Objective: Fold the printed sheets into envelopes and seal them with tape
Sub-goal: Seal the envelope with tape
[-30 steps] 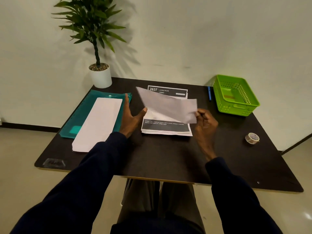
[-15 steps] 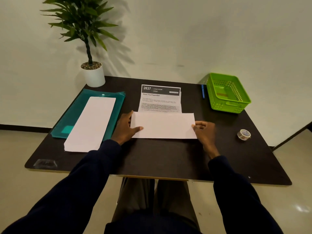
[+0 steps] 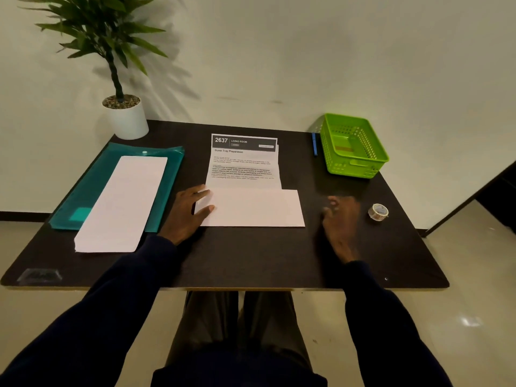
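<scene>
The printed sheet (image 3: 251, 208) lies at frame centre on the tabletop (image 3: 251, 255), lower part folded up. The left grip (image 3: 192, 210) presses its left edge, fingers extended. The right grip (image 3: 340, 219), blurred, sits between sheet and tape roll (image 3: 378, 212); its aperture cannot be told.

Looks like an office desk corner: a dark table (image 3: 251, 255) sits hard against a bare pale wall (image 3: 307, 51), glossy floor (image 3: 460, 275) below. Stationery is everywhere. There's a teal document folder (image 3: 173, 160) under a white paper stack (image 3: 122, 202), a blue pen (image 3: 314, 143), a green plastic basket (image 3: 357, 166) and a tape roll (image 3: 378, 212). A printed sheet (image 3: 244, 163) reads "Guest Tray Preparation", and a potted plant (image 3: 127, 118) dresses the corner.
</scene>
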